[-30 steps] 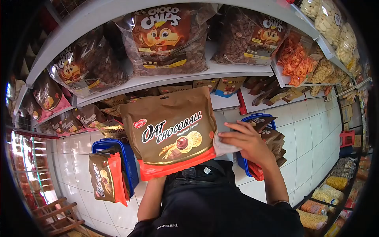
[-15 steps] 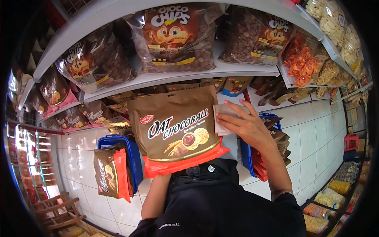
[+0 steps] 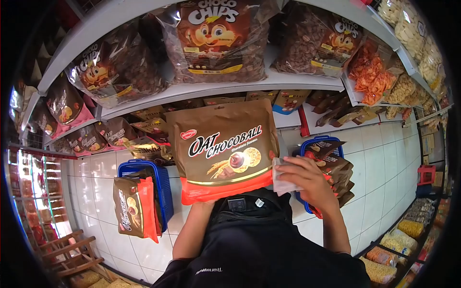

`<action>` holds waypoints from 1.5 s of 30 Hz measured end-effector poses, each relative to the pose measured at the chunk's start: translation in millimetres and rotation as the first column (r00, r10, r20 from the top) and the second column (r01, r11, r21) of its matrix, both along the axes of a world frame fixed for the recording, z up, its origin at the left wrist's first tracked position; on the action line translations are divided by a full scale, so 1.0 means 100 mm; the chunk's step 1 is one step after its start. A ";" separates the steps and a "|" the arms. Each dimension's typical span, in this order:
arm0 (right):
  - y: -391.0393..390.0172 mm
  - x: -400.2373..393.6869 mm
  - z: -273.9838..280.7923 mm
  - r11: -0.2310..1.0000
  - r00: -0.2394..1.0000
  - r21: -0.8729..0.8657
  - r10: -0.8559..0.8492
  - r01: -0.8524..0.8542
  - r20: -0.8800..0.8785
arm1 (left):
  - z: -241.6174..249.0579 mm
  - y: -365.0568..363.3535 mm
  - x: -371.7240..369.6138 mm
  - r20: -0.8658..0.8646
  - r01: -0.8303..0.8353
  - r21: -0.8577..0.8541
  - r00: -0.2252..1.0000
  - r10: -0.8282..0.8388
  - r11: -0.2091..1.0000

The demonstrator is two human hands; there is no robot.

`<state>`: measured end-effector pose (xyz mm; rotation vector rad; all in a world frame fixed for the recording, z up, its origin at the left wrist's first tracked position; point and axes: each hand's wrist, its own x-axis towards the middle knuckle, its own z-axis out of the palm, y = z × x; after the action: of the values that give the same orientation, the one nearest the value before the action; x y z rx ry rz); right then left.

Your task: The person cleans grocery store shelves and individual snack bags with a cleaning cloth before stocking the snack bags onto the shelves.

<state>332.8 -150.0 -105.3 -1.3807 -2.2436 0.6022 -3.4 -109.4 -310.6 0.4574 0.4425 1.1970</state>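
A brown and red Oat Chocoball bag (image 3: 223,149) is held upright in front of the shelves. My left hand (image 3: 207,204) grips its bottom edge from below, mostly hidden behind the bag. At the bag's lower right edge, my right hand (image 3: 307,180) presses a white cloth (image 3: 283,178).
Big Choco Chips bags (image 3: 216,41) fill the upper white shelf (image 3: 216,89). Smaller brown packs lie on the lower shelf. A blue basket (image 3: 144,185) with brown-red packs stands on the left floor, another blue basket (image 3: 326,175) on the right. Snack bags line the right shelves.
My right hand with the cloth has slid down the bag's right side from the upper edge to the lower edge. The bag has shifted slightly right and up.
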 end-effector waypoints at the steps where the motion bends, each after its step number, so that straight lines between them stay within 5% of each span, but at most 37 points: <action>1: 0.00 0.01 -0.01 0.997 0.992 -0.053 -0.058 0.052 -0.112 | 0.01 0.01 -0.01 0.000 0.007 0.008 1.000 -0.007 1.000; 5: 0.17 -0.13 0.13 0.900 0.781 -0.159 -0.431 0.405 -0.451 | -0.01 0.00 0.01 0.018 0.025 0.041 1.000 -0.025 0.999; 9: 0.51 -0.23 -0.09 0.922 0.936 0.173 -0.331 0.347 -0.119 | -0.08 -0.04 0.12 0.049 0.084 0.121 0.995 -0.090 0.989; 13: 0.54 -0.55 -0.22 0.983 0.984 0.032 -0.180 0.180 0.012 | -0.21 -0.02 0.25 0.064 0.133 0.219 0.987 -0.150 0.967; 17: 0.37 -0.93 -0.16 0.999 0.993 -0.020 -0.043 0.041 -0.114 | 0.28 -0.01 0.36 -0.066 0.102 0.058 0.993 -0.098 0.993; 19: 0.30 -1.00 -0.12 0.998 0.997 -0.001 0.066 -0.066 -0.038 | 0.48 -0.02 0.35 0.358 0.169 -0.075 0.924 -0.132 0.983; 20: 0.27 -1.04 -0.13 0.993 0.992 0.004 0.122 -0.122 -0.038 | 0.53 -0.02 0.35 0.439 0.199 -0.076 0.887 -0.146 0.977; 25: 0.17 -1.12 -0.10 0.906 0.892 -0.097 0.379 -0.412 -0.246 | 0.47 -0.08 0.30 0.487 0.269 0.039 0.836 -0.253 0.962; 30: 0.46 -1.07 0.04 0.980 0.917 0.095 0.197 -0.175 -0.347 | 0.58 0.08 0.46 0.411 0.232 0.049 0.882 -0.231 0.972; 33: 0.84 -1.14 0.29 0.969 0.992 0.248 0.018 0.014 -0.126 | 0.67 0.22 0.57 0.368 0.175 0.063 0.911 -0.186 0.983; 36: 1.10 -1.19 0.12 0.952 1.000 0.306 -0.003 0.004 -0.003 | 0.71 0.29 0.61 0.376 0.147 0.076 0.912 -0.165 0.986; 45: 0.84 -1.36 0.04 0.954 0.949 0.095 0.265 -0.283 0.171 | 0.52 0.13 0.52 0.628 0.155 0.094 0.757 -0.180 0.983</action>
<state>196.8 -65.7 -101.2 -1.0996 -2.5783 0.4526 48.4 -96.6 -258.9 0.0932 -0.2103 1.1064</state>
